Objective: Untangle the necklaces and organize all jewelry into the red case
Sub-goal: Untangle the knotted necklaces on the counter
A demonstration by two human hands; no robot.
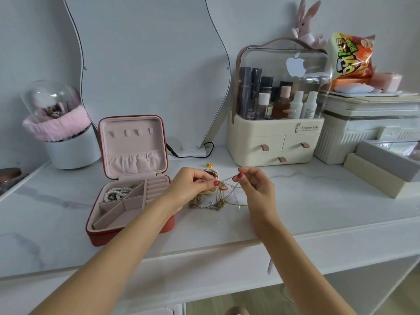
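The red case [100, 235] lies open on the white marble table, its pink lid upright. A pearl piece [116, 193] sits in its back left compartment. A tangle of thin gold and silver necklaces [218, 201] hangs and trails on the table between my hands. My left hand [193, 185] pinches the knot of chains just right of the case. My right hand [252, 183] pinches a chain strand and holds it taut away from the knot. A round gold and red piece [212, 172] lies behind my left hand. Farther back sits a small gold item [209, 165].
A cream cosmetics organiser [272, 142] with drawers stands behind my right hand. A wavy mirror [147, 64] and its black cable [193, 154] are at the back. A brush holder [68, 142] stands left; grey and beige boxes [381, 169] lie right. The table's front edge [204, 248] runs below my forearms.
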